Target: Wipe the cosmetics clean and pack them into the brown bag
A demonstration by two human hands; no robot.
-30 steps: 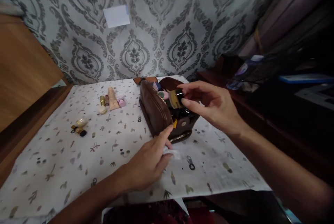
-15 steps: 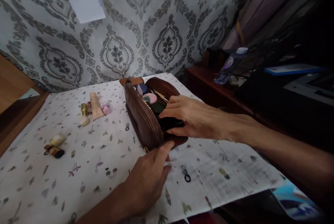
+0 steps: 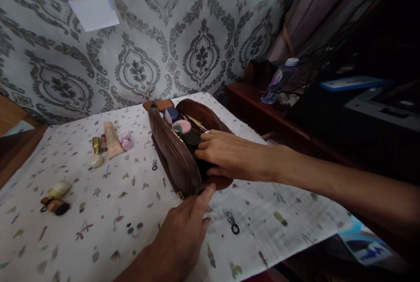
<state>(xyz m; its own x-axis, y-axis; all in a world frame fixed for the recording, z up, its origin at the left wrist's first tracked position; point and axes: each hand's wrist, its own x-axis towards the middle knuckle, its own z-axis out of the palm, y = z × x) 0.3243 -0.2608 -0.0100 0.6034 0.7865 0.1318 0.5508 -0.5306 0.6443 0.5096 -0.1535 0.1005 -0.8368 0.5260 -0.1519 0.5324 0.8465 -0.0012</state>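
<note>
A brown cosmetic bag (image 3: 173, 157) stands unzipped on the patterned white cloth (image 3: 138, 238). Inside it show a pink round item (image 3: 182, 126), a dark blue round item (image 3: 171, 114), a small green-topped item (image 3: 177, 130) and slender pale sticks (image 3: 197, 123). My right hand (image 3: 226, 153) reaches into the bag's near part, fingers curled and thumb below; what lies between the tips is hidden in the dark opening. At the bag's near end, my left hand (image 3: 183, 225) grips the edge, index finger stretched along it and thumb lower down.
Left of the bag lie a beige tube (image 3: 113, 141), a pink-capped container (image 3: 125, 139), a gold cap (image 3: 96, 145) and a round cream item (image 3: 97, 160). Nearer are a yellowish item (image 3: 59, 189) and a dark-ended brown one (image 3: 55, 206). A clear bottle (image 3: 278, 82) stands on the right-hand desk.
My right hand's fingers have curled more and moved a little deeper into the bag. My left hand stays at its near end. The whole view has shifted slightly.
</note>
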